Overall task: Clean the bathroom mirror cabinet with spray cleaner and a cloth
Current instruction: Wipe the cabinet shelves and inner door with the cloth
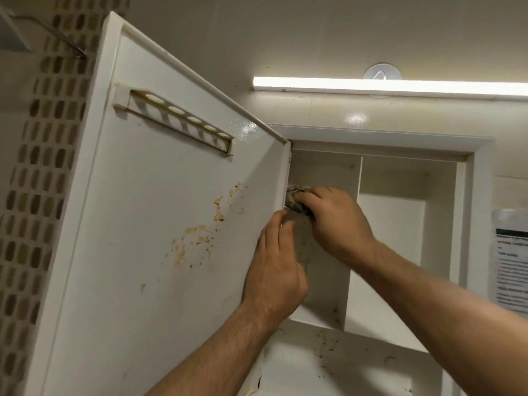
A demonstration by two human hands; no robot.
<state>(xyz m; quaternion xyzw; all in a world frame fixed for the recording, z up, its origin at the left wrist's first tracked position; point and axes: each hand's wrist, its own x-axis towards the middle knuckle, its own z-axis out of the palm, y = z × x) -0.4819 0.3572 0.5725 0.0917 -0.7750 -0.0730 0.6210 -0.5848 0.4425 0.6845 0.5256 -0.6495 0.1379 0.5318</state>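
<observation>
The white cabinet (pixel 468 224) stands open, and its door (pixel 148 224) swings out to the left with brown stains on its inner face. My right hand (pixel 334 221) presses a crumpled patterned cloth (pixel 294 200) against the hinge edge inside the left compartment, fingers curled over it. Below it, my left hand (pixel 274 267) rests on the door's hinge edge, its fingers reaching up toward the hanging grey part of the cloth (pixel 303 238). No spray bottle is in view.
A slotted holder rail (pixel 177 121) is fixed high on the door's inside. A lit tube lamp (pixel 385 87) runs above the cabinet. A mosaic tile wall (pixel 43 167) is at left, a printed notice (pixel 511 261) at right. Dirt specks lie on the cabinet's lower shelf (pixel 328 361).
</observation>
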